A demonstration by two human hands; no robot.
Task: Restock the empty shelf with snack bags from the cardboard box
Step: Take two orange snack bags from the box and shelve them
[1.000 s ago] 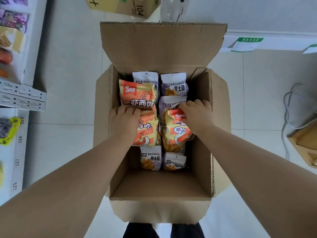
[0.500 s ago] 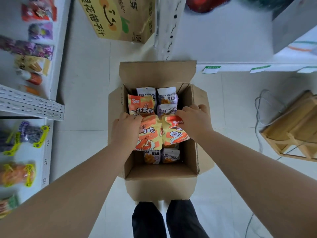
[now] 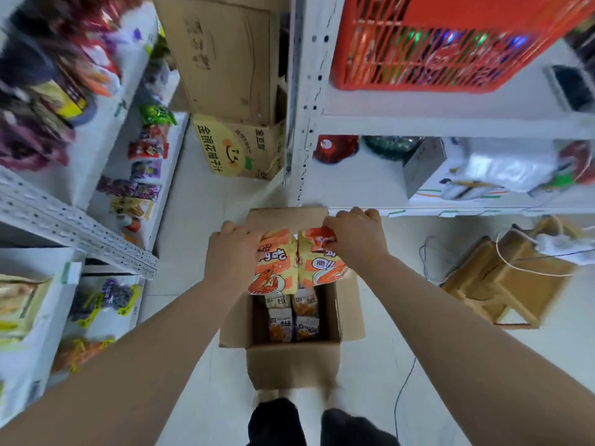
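Note:
An open cardboard box (image 3: 291,365) stands on the floor in front of my feet. Several white and purple snack bags (image 3: 280,324) lie in its bottom. My left hand (image 3: 232,249) grips the top edge of an orange and yellow shrimp snack bag (image 3: 277,272), held up above the box. My right hand (image 3: 355,235) grips the top of a second orange snack bag (image 3: 322,265) beside it. Both bags hang side by side, touching. A white shelf (image 3: 363,185) lies ahead on the right, with bare surface at its left end.
White shelving on the left (image 3: 96,175) carries many snack packs. A yellow printed carton (image 3: 238,149) stands on the floor ahead. A red plastic crate (image 3: 450,43) sits on an upper right shelf. A wooden stool (image 3: 502,278) and white cables lie on the floor at right.
Both hands have lifted their orange bags up out of the box. The view has risen and tilted forward, so the box looks smaller and the shelves have come into view.

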